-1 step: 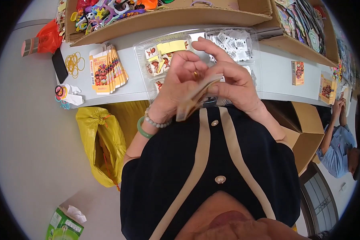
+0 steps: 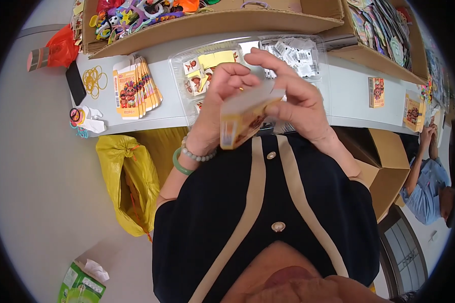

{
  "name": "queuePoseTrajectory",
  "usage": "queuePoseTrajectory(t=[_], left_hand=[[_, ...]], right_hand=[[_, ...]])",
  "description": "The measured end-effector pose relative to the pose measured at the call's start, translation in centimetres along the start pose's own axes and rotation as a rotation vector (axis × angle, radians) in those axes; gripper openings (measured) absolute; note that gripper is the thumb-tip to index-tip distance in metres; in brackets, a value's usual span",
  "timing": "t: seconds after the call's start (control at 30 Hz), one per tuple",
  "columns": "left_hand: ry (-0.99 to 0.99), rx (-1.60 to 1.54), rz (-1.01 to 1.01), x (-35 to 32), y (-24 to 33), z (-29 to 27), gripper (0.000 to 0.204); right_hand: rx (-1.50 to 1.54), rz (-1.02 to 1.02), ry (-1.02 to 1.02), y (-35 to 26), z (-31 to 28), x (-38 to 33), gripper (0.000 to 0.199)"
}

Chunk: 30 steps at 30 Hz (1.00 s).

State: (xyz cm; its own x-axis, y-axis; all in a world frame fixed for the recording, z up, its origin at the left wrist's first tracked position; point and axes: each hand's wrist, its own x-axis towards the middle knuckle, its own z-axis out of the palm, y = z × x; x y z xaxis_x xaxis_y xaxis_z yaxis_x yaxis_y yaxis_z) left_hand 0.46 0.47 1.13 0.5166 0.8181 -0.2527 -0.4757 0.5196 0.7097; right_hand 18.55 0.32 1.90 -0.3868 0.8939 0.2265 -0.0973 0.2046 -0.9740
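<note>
A small yellow-orange card box (image 2: 245, 118) is held in front of my chest, tilted, with its pale side panel turned up. My right hand (image 2: 301, 106) pinches its far right end between thumb and fingers, the forefinger raised. My left hand (image 2: 211, 108) is curled round the left side of the box, which hides its thumb. Beyond the hands, a clear plastic tray (image 2: 324, 103) holds small picture cards (image 2: 199, 81) on the left and white printed sachets (image 2: 293, 55) on the right.
Flat card boxes (image 2: 131, 93) lie fanned at left, near rubber bands (image 2: 93, 82) and a black phone (image 2: 76, 83). A carton (image 2: 222, 25) of colourful trinkets borders the back. One small box (image 2: 376, 92) lies at right. A yellow bag (image 2: 121, 171) hangs below the table; a co-worker (image 2: 427, 184) sits far right.
The card box has gone from nearly flat to opened out, its side panel and printed face now showing wider. My left fingers have shifted slightly; my right hand still grips its end.
</note>
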Motion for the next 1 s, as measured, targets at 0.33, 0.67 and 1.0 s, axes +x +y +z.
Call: queuePoseTrajectory(t=[0.33,0.67,1.0], left_hand=[[0.152,0.271,0.043,-0.3,0.0,-0.6,0.03],[0.01,0.287,-0.009,-0.3,-0.1,-0.1,0.044],[0.186,0.329,0.24,0.0,-0.7,0.3,0.041]], right_hand=[[0.131,0.441,0.202,-1.1,0.6,-0.6,0.028],[0.532,0.51,0.238,0.7,-0.3,-0.6,0.034],[0.239,0.302,0.38,0.8,0.4,-0.6,0.033]])
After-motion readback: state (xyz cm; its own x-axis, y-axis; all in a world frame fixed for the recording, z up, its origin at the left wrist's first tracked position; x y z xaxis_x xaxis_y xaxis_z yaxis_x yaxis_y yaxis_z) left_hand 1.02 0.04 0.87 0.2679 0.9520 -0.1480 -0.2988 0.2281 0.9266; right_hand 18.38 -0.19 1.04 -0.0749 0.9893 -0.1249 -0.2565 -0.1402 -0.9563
